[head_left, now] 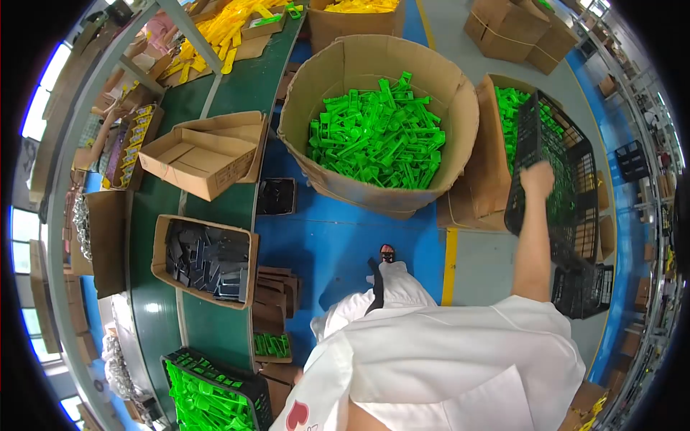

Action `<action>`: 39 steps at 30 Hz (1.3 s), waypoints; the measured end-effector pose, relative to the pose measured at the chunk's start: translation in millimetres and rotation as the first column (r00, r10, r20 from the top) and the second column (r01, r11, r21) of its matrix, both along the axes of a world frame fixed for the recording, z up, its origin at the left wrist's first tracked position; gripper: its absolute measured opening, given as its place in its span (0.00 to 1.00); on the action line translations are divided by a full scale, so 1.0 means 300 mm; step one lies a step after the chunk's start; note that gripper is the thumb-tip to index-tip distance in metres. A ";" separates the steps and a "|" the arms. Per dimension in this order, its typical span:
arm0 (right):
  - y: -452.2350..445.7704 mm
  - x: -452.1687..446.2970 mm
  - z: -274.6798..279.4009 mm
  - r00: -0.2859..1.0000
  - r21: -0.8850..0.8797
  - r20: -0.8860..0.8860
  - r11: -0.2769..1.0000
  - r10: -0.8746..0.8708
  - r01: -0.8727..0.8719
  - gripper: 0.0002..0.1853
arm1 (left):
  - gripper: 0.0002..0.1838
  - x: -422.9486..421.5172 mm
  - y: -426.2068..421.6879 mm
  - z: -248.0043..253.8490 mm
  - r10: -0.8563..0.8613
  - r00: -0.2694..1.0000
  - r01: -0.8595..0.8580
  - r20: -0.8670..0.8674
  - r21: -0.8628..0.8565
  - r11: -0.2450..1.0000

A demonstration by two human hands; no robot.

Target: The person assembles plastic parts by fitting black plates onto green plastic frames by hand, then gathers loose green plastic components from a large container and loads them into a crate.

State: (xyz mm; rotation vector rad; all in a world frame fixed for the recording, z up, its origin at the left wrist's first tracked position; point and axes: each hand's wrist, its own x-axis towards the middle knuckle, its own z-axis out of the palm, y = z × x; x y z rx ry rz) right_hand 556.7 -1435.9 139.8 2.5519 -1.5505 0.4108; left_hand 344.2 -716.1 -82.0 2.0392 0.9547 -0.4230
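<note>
My right hand [537,179] is closed on the near rim of a black plastic crate [530,133], with the arm stretched forward and right. The crate is tilted, its mesh side showing, beside a carton of green plastic parts [512,108]. Some green shows through the mesh; I cannot tell whether any parts lie inside the crate. My left hand is not in view; only the white left sleeve [316,388] shows at the bottom. Ahead stands a large round cardboard bin [374,194] full of green plastic parts [377,133].
Along the left runs a green workbench [154,316]. It bears an empty-looking carton [198,154], a carton of dark flat pieces [208,262] and a black crate of green parts [215,391]. Yellow parts [223,36] are heaped at the far end. Another black crate [582,291] stands at right.
</note>
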 end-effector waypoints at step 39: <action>0.466 1.662 -0.172 0.031 0.037 0.199 0.024 0.979 -0.999 0.16 | 0.26 2.510 -0.938 0.323 0.373 0.894 -0.033 0.248 -0.794 0.607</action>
